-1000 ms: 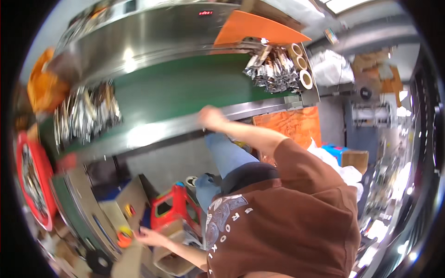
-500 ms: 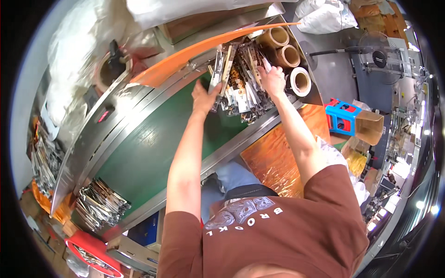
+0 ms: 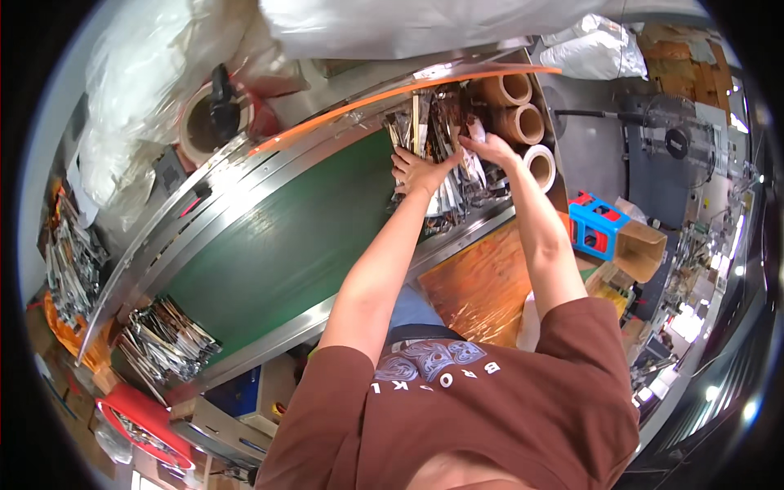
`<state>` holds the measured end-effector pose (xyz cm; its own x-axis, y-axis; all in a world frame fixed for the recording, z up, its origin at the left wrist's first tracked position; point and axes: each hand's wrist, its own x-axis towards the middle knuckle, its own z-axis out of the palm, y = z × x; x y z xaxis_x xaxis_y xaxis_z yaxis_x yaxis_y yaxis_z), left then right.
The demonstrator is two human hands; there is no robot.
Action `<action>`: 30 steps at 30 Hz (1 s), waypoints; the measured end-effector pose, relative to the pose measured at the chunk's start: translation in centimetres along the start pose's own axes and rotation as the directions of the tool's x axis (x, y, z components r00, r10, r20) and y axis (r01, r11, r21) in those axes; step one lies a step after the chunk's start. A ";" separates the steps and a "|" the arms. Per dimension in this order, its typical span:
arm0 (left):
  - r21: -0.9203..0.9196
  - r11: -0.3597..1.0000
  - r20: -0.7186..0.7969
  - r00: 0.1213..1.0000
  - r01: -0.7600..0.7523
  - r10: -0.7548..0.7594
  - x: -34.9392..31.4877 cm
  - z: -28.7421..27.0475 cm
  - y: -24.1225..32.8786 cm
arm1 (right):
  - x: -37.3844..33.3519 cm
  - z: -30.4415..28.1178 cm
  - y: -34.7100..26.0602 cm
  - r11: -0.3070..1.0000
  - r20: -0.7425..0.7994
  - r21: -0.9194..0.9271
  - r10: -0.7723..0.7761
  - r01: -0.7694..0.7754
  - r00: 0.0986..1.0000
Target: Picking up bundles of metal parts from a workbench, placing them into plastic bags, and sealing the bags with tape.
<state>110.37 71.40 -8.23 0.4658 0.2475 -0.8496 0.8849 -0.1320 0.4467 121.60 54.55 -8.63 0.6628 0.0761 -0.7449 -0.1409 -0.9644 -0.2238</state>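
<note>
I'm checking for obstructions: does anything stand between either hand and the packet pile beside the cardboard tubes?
Nothing visible does: left hand and right hand are at the packet pile; cardboard tubes lie right of it.

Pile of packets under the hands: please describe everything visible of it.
The pile is of slim, shiny packets, silvery, dark and pale, apparently foil or plastic film. They lie bunched, roughly aligned, at the right end of the green surface, beside cardboard tubes. The left hand lies over it; the right hand touches its right part.

- White block letters (image 3: 446, 380) cross your brown T-shirt (image 3: 506, 416), nearer you than your fingers (image 3: 400, 167).
- Left of them, a red-lit strip (image 3: 190, 207) is unreadable.
</note>
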 end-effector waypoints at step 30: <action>-0.812 0.564 0.014 0.960 -0.152 0.279 -4.6 -27.5 -25.3 | -9.2 23.9 -26.6 0.630 0.372 0.770 -0.571 0.101 0.732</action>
<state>85.91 100.00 -7.89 0.6938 0.1878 -0.6952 0.4295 0.6669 0.6088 101.64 85.56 -10.82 0.2923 0.7006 -0.6509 -0.5885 -0.4047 -0.6999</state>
